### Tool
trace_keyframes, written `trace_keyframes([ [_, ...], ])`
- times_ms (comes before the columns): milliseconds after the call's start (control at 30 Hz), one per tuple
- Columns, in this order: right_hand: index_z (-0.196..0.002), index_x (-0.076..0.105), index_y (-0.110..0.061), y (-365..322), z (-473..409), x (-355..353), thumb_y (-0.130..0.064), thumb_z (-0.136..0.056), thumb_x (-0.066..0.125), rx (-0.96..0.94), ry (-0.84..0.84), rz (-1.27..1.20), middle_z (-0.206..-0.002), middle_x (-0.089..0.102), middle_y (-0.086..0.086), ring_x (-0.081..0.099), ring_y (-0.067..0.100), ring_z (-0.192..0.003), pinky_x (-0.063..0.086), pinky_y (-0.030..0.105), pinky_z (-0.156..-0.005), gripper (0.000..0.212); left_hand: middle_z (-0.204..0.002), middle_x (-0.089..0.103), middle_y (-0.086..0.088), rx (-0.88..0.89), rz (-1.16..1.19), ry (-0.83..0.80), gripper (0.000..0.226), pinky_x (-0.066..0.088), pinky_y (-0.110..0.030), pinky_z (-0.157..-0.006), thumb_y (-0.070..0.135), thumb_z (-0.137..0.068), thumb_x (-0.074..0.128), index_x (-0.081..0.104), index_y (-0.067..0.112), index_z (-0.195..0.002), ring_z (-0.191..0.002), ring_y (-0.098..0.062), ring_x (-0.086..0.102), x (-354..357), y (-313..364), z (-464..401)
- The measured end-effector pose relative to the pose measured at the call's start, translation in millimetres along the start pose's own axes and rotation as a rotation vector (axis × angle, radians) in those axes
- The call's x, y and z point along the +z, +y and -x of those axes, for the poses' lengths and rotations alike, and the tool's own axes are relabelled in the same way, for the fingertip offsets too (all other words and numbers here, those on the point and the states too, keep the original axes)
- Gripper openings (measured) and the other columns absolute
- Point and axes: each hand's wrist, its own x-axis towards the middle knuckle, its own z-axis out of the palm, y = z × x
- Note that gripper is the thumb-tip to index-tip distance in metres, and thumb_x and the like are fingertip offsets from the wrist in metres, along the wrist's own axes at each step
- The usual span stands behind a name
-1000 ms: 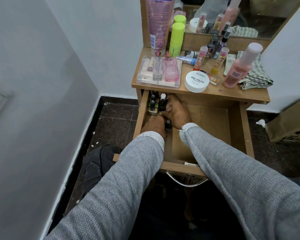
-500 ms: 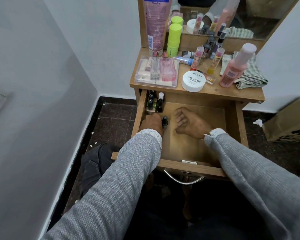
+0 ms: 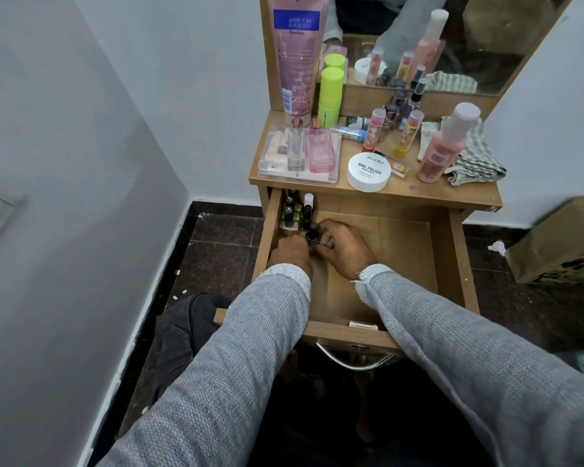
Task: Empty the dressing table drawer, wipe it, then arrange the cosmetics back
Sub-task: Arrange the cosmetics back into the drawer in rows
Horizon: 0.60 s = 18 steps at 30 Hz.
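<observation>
Nail-polish bottle (image 3: pixel 312 234) stands upright at the drawer (image 3: pixel 454 261)'s ten o'clock corner, pinched between left hand (image 3: pixel 292 252) and right hand (image 3: pixel 346 249) — both curled round it. Best slid snug against the bottle row (image 3: pixel 297 210) — gently, lest neighbours topple.

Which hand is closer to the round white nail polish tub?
Right. The right hand is in the drawer just below the round white tub; the left hand lies farther left.

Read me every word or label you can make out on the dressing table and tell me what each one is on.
"zudio", "NAIL POLISH": lid of the round white tub.
"Vaseline": tall pink tube, under its blue panel, whose lines are too blurred to read.
Pink bottle with the white cap: label too blurred.
Small dark nail polish bottles in the wooden drawer: cap marks unreadable.
</observation>
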Motion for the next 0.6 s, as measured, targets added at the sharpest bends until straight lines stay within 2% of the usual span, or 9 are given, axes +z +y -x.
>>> trace_keyframes([
  [133,-0.086,0.063,-0.010,-0.7,-6.2,4.2,-0.017,-0.083,0.073,0.019,0.028,0.006,-0.069,0.061,-0.003,0.052,0.010,-0.062,0.047,0.027,-0.065,0.012,-0.131,0.054,-0.017,0.012,-0.013,0.012,0.031,0.046,-0.036,-0.094,0.007,-0.096,0.052,0.053,0.003,-0.127,-0.119,-0.032,0.054,1.3,0.4,-1.1],
  [233,-0.073,0.060,-0.010,-1.6,-10.8,5.7,-0.021,-0.083,0.073,0.051,0.044,0.016,-0.060,0.054,-0.006,0.044,0.007,-0.054,0.046,0.029,-0.061,0.020,-0.132,0.054,-0.017,0.004,-0.004,0.017,0.031,0.045,-0.036,-0.094,0.008,-0.096,0.051,0.053,0.004,-0.127,-0.120,-0.032,0.054,2.5,-0.1,-1.3],
  [433,-0.064,0.054,-0.009,-5.0,-13.8,6.0,-0.026,-0.083,0.073,0.084,0.041,0.037,-0.055,0.050,-0.002,0.044,0.014,-0.055,0.048,0.034,-0.059,0.031,-0.131,0.053,-0.016,0.003,-0.004,0.009,0.032,0.045,-0.039,-0.095,0.008,-0.093,0.055,0.053,0.006,-0.125,-0.120,-0.033,0.053,3.0,-0.5,-2.0],
  [600,-0.055,0.040,-0.016,-12.7,-15.5,5.2,-0.027,-0.082,0.073,0.115,0.040,0.075,-0.051,0.042,-0.003,0.039,0.018,-0.054,0.043,0.034,-0.057,0.044,-0.131,0.052,-0.016,0.014,-0.013,0.002,0.034,0.045,-0.038,-0.094,0.010,-0.093,0.057,0.051,0.007,-0.126,-0.120,-0.033,0.053,3.3,-1.3,-2.3],
])
